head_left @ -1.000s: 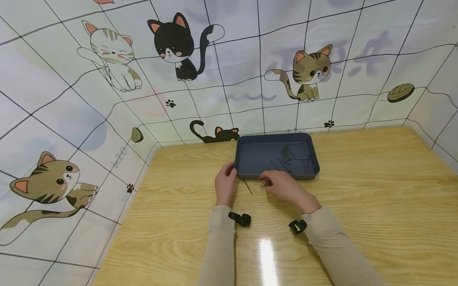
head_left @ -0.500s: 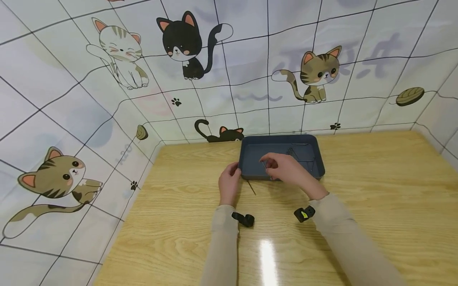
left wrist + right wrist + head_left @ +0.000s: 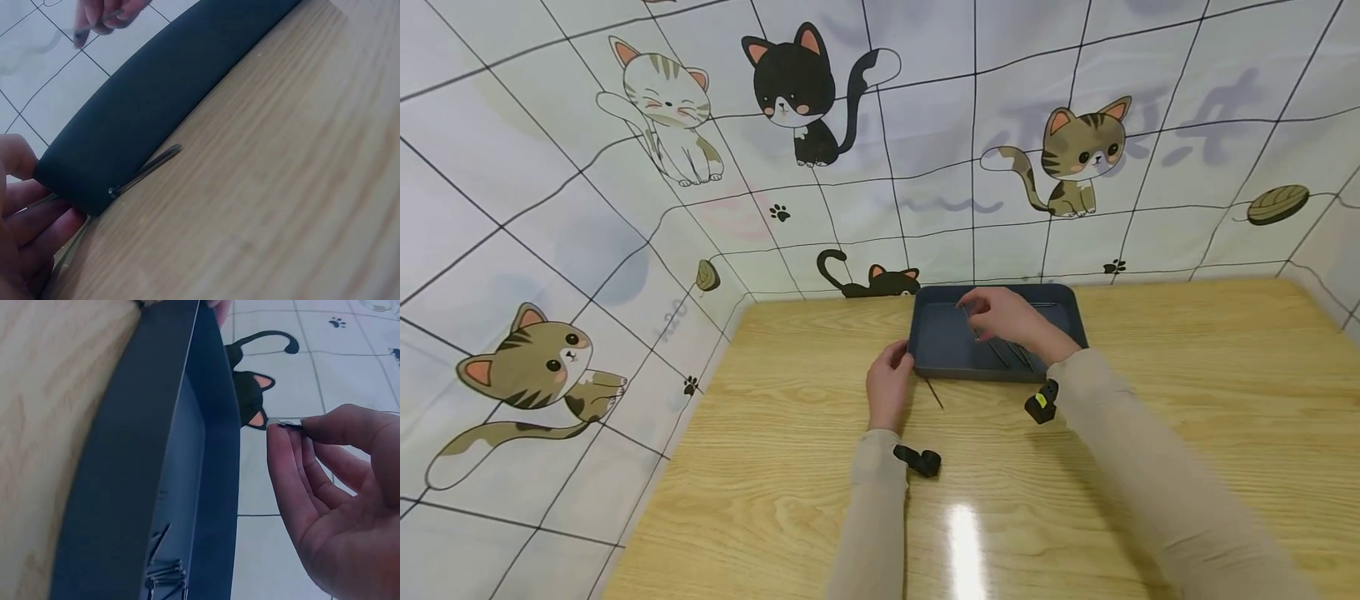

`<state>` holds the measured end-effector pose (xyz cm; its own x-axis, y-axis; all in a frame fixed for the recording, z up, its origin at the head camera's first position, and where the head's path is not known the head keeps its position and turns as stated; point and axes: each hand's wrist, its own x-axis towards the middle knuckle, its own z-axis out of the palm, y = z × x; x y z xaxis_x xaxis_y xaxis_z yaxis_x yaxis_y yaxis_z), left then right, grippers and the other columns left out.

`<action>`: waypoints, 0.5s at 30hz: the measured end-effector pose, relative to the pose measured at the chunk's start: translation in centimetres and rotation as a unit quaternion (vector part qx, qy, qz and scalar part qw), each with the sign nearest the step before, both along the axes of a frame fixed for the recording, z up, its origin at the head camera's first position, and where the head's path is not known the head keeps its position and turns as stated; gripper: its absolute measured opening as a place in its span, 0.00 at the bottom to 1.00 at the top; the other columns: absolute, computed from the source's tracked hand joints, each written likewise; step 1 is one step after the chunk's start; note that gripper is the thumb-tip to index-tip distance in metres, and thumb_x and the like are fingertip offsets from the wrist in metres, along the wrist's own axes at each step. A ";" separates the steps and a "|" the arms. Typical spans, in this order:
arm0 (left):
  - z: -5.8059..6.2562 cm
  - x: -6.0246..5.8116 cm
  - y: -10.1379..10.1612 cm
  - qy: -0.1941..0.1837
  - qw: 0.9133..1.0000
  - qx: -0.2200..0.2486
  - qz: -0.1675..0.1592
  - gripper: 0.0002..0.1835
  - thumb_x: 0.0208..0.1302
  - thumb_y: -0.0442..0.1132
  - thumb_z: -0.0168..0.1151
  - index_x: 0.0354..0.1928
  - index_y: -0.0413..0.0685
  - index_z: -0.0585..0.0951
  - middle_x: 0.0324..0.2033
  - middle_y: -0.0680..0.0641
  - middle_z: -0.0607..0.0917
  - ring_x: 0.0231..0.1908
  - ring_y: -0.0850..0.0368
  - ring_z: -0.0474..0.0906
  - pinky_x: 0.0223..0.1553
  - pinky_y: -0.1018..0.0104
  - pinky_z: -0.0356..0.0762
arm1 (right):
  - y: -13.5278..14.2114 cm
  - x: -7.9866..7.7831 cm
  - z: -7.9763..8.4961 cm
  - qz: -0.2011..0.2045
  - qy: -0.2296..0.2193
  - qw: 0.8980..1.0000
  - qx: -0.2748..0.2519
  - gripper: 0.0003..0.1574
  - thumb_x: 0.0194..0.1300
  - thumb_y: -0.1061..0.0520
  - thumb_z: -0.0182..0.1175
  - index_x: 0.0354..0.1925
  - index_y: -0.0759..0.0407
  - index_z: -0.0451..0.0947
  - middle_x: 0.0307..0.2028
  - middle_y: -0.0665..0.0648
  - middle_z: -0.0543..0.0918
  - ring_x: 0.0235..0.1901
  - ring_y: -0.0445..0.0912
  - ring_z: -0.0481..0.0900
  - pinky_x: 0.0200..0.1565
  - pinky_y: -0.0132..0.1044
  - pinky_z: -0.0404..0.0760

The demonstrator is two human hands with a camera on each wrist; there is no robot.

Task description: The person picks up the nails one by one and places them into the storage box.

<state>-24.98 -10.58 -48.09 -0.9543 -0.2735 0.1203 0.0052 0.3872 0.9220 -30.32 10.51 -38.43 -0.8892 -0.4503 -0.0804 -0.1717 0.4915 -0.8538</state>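
A dark blue-grey rectangular tray (image 3: pixel 973 375) stands near the wall. My left hand (image 3: pixel 887 392) grips its near left corner, thumb on one side and fingers curled against the other in the left wrist view. Above the tray, my right hand (image 3: pixel 1009 320) pinches a thin metal nail (image 3: pixel 289 425) between thumb and fingertips. Several similar nails (image 3: pixel 165 573) lie in the tray, partly hidden by the right hand and wrist in the head view. Outside, a single nail (image 3: pixel 147 170) lies on the table against the tray's front wall, close to my left hand.
The wooden table (image 3: pixel 775 500) runs beneath both forearms. Behind it rises a wall covering (image 3: pixel 925 192) printed with cats and grid lines. A small black camera (image 3: pixel 919 461) sits on the left wrist, another camera (image 3: pixel 1042 403) on the right.
My right hand has risen from the table in front of the tray and moved forward over it, carrying the nail. My left hand has stayed at the tray's corner.
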 end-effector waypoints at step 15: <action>0.1 -0.2 0.0 0.002 1.000 -0.001 0.002 0.15 0.59 0.46 0.53 0.48 0.62 0.79 0.40 0.63 0.80 0.41 0.66 0.74 0.44 0.63 0.70 | -0.9 -3.7 -0.6 -0.012 0.003 0.992 0.125 0.27 0.61 0.62 0.49 0.59 0.65 0.64 0.47 0.65 0.74 0.30 0.49 0.80 0.34 0.41 0.78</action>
